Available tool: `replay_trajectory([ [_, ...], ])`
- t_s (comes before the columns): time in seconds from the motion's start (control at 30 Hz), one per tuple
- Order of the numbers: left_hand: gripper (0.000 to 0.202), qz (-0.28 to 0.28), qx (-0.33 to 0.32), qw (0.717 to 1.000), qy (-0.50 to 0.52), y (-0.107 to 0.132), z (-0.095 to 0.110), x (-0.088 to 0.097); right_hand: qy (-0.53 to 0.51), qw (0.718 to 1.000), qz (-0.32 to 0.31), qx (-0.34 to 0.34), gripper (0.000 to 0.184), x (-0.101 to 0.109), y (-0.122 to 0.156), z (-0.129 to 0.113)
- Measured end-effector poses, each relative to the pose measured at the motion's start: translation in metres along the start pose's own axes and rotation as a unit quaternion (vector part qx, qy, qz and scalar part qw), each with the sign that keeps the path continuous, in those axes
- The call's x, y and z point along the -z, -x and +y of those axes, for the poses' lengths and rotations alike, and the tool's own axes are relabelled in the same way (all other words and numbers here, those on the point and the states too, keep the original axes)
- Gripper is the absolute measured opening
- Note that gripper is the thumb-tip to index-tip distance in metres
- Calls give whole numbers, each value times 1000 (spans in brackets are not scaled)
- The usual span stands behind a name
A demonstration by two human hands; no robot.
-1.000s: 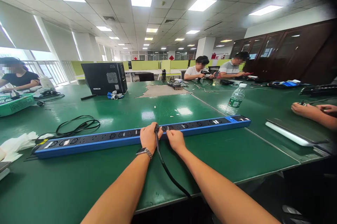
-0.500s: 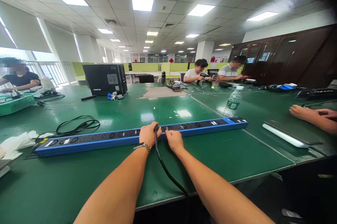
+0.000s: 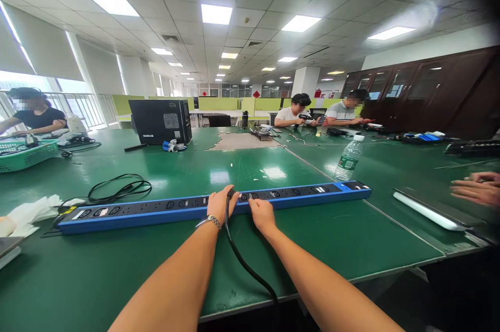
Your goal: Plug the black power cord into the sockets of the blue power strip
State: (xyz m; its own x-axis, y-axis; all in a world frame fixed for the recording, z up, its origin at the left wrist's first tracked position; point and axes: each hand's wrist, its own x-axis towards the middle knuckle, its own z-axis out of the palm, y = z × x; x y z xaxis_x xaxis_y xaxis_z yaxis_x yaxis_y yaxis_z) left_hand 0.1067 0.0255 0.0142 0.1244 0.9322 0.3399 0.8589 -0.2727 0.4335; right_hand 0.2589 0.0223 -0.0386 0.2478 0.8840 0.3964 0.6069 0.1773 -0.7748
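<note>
A long blue and black power strip [image 3: 164, 208] lies across the green table [image 3: 117, 264] in front of me. My left hand [image 3: 221, 204], with a wristwatch, is closed round the plug end of a black cable [image 3: 244, 264] that sits at a socket near the strip's middle. The cable runs back between my arms and over the table's near edge. My right hand [image 3: 261, 213] rests just to the right, fingers curled against the strip's front side, pressing on it.
A coiled black cable [image 3: 117, 189] and white paper [image 3: 33, 209] lie at the left. A water bottle [image 3: 349, 157], a computer case [image 3: 161, 121], a green basket [image 3: 27, 154] and a white bar [image 3: 427, 211] stand around. Several people sit at the table; another person's hands [image 3: 474, 189] rest at the right.
My hands stay on the strip and plug with hardly any shift. The view tilted and moved slightly. The other person's hands at the right moved farther right.
</note>
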Motion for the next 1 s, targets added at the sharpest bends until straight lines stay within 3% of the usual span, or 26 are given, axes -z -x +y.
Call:
replay_trajectory([
  [0.43, 34, 14, -25, 999, -28, 2, -5, 2, -54, 998, -17, -3, 48, -2, 0, 8],
  [0.57, 27, -4, -53, 997, -57, 2, 4, 5, -59, 998, -15, -13, 47, -1, 1, 7],
  [0.73, 24, 35, -27, 995, -86, 7, 15, -5, -63, 998, -17, -11, 48, 1, 2, 5],
  [0.9, 29, 25, -91, 992, -81, 9, -1, -10, -71, 997, -26, -12, 47, 2, 2, 3],
  [1.0, 32, 47, -119, 989, -78, 9, -11, -12, -82, 994, -70, -7, 46, 6, 2, 4],
])
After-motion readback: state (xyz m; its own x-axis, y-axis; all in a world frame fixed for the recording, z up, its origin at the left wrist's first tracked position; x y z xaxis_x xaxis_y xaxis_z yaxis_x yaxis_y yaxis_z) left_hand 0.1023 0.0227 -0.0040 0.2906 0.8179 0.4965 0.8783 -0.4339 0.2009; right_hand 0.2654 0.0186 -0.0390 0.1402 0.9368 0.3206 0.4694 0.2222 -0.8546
